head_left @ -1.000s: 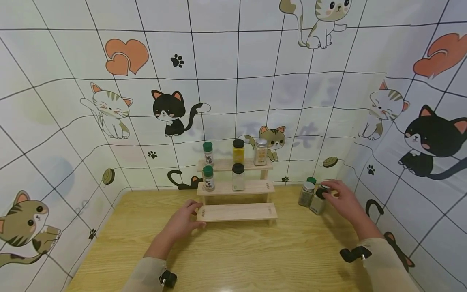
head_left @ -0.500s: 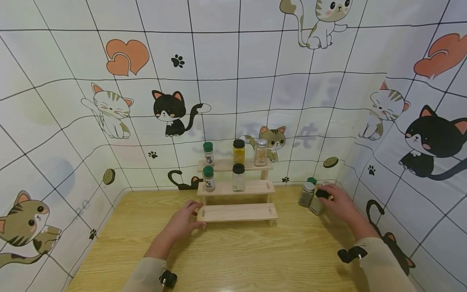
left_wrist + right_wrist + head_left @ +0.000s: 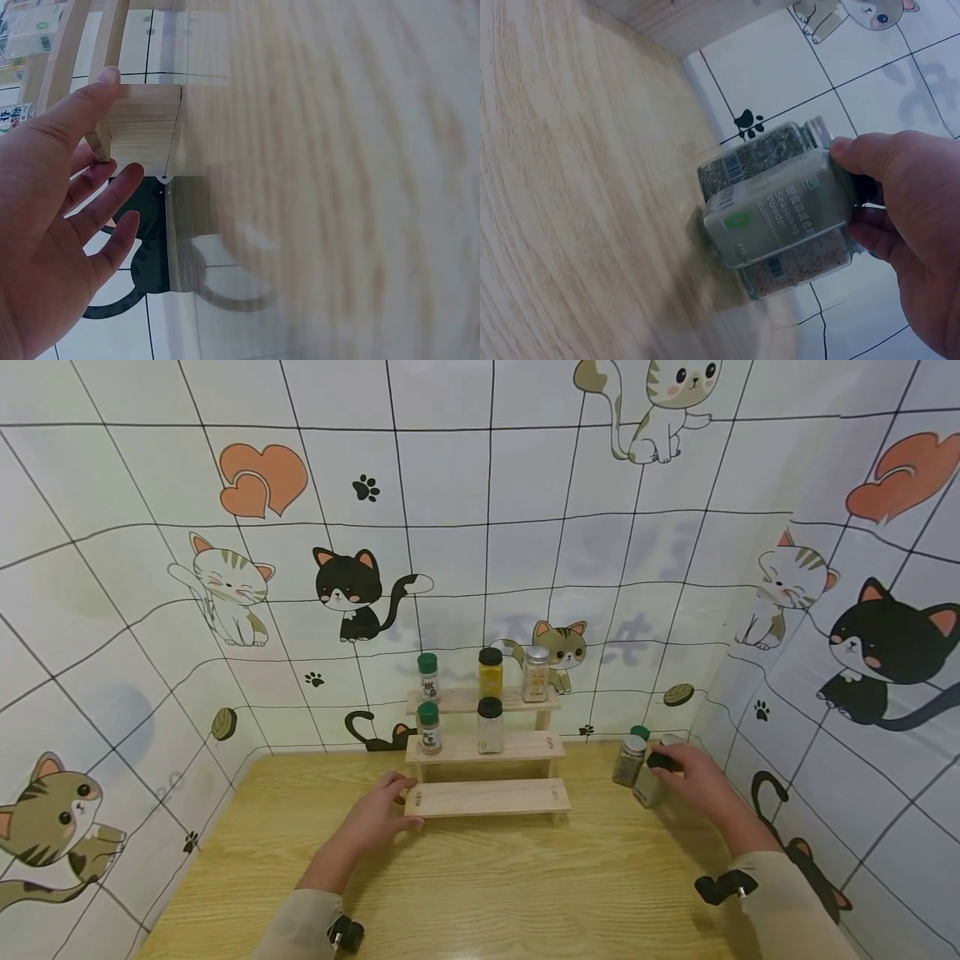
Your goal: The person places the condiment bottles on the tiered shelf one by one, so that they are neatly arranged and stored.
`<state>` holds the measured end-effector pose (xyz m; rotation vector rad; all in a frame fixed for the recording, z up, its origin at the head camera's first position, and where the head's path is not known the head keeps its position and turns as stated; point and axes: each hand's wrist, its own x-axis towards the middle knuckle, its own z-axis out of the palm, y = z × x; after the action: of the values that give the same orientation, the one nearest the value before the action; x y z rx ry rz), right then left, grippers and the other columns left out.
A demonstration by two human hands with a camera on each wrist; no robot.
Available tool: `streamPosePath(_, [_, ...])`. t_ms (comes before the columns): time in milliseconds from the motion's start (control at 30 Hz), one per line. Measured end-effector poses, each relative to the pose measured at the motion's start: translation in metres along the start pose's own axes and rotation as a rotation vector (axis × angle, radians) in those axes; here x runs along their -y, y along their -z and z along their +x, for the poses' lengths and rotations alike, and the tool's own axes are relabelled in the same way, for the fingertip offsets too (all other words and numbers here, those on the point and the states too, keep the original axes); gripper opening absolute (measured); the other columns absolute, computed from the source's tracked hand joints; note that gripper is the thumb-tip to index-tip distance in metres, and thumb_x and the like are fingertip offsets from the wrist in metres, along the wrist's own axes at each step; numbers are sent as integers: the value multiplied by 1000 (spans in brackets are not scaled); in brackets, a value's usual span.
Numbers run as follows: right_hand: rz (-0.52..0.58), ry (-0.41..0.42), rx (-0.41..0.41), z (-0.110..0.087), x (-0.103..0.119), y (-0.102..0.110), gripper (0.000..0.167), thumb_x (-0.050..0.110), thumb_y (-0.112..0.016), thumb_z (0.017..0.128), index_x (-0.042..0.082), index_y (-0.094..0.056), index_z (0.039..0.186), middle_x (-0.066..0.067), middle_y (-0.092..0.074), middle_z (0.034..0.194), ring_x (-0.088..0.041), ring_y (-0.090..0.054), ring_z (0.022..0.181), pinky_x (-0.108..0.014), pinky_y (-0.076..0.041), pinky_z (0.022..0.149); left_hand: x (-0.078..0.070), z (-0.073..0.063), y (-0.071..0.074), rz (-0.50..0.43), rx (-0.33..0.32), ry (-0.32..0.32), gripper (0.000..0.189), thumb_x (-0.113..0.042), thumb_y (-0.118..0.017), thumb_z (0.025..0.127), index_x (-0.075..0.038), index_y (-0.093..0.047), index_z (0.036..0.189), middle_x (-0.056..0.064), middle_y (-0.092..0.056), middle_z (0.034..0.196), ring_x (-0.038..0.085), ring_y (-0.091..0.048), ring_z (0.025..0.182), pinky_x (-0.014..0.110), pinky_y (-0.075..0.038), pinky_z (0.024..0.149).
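Observation:
By its black lid, my right hand (image 3: 696, 778) holds a seasoning powder jar (image 3: 784, 214) of pale grey-green powder. In the head view this jar (image 3: 647, 788) is slightly tilted at the table's right side. Its base is close to the tabletop; contact cannot be told. Behind it in the right wrist view are a jar of dark green flakes (image 3: 754, 157) and a jar of pale grains (image 3: 802, 266). My left hand (image 3: 375, 814) grips the left end of a three-step wooden rack (image 3: 487, 797), its thumb and fingers on either side of the lowest board (image 3: 105, 142).
The rack's top step carries a green-capped shaker (image 3: 428, 677), a yellow jar (image 3: 491, 675) and a clear-lidded jar (image 3: 536, 677). On the middle step are a green-capped shaker (image 3: 429, 728) and a black-lidded jar (image 3: 491, 727). A green cap (image 3: 640, 732) shows behind the right-hand jars.
My right hand has closed round the black lid, and the jar has shifted slightly toward the front left. The left hand and the rack have stayed in place.

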<state>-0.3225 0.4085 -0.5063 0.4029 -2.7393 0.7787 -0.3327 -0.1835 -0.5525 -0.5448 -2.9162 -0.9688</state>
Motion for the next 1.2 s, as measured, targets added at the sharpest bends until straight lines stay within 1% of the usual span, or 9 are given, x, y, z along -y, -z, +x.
streamPosePath(67, [-6, 6, -19, 0, 4, 1, 45, 8, -81, 102, -9, -68, 142, -24, -72, 123, -36, -70, 103, -56, -59, 86, -1, 0, 0, 0, -3, 4, 70, -29, -95, 91, -9, -65, 150, 4, -59, 140, 26, -70, 117, 52, -59, 98])
streamPosePath(167, [-18, 7, -56, 2, 14, 4, 43, 14, -83, 102, -6, -72, 139, -20, -73, 121, -30, -67, 98, -51, -57, 82, 0, 0, 0, 4, -6, 5, 70, -28, -95, 91, -9, -65, 151, 4, -59, 139, 25, -70, 117, 51, -60, 98])
streamPosePath(333, [-15, 2, -102, 8, 34, 8, 39, 23, -85, 102, 0, -77, 133, -14, -74, 118, -28, -68, 98, -47, -58, 81, 0, 0, 0, 7, -7, 5, 69, -27, -95, 92, -11, -65, 151, 2, -58, 140, 24, -70, 117, 51, -59, 97])
streamPosePath(500, [-13, 48, -151, 17, 53, 6, 36, 25, -86, 101, 3, -79, 129, -7, -74, 110, -25, -70, 93, -41, -58, 77, 0, 0, 1, 9, -4, 7, 69, -28, -94, 92, -12, -64, 152, 2, -58, 140, 24, -70, 118, 50, -59, 98])
streamPosePath(667, [27, 66, -138, 28, 75, 5, 38, 24, -86, 101, 2, -78, 131, -8, -73, 110, -25, -68, 93, -42, -57, 78, 1, 0, 0, 6, -1, 9, 69, -29, -95, 92, -12, -64, 152, 2, -58, 140, 24, -70, 118, 50, -59, 98])
streamPosePath(833, [23, 88, -128, 42, 91, 1, 38, 25, -86, 100, 3, -78, 130, -6, -72, 107, -21, -63, 89, -43, -53, 75, 2, 1, -1, 14, 1, 1, 69, -29, -94, 92, -11, -64, 152, 2, -58, 140, 24, -70, 117, 50, -60, 96])
streamPosePath(933, [23, 111, -129, 52, 99, -1, 38, 28, -87, 100, 5, -79, 129, -3, -72, 107, -19, -62, 88, -42, -53, 75, 2, 1, 0, 15, 1, -11, 70, -30, -94, 92, -10, -64, 152, 3, -58, 139, 25, -71, 116, 51, -60, 95])
streamPosePath(1067, [51, 128, -129, 61, 112, -1, 38, 31, -88, 99, 7, -80, 127, -4, -71, 106, -20, -62, 88, -44, -52, 75, 2, 1, 1, 10, 0, -18, 70, -30, -94, 92, -9, -64, 152, 3, -58, 138, 25, -71, 115, 50, -60, 94])
streamPosePath(1200, [79, 130, -137, 70, 126, -1, 38, 30, -90, 97, 6, -79, 126, -5, -70, 106, -23, -63, 89, -45, -52, 77, 2, 1, 0, 9, -2, -18, 70, -29, -95, 91, -8, -65, 151, 4, -59, 137, 24, -70, 114, 49, -60, 94])
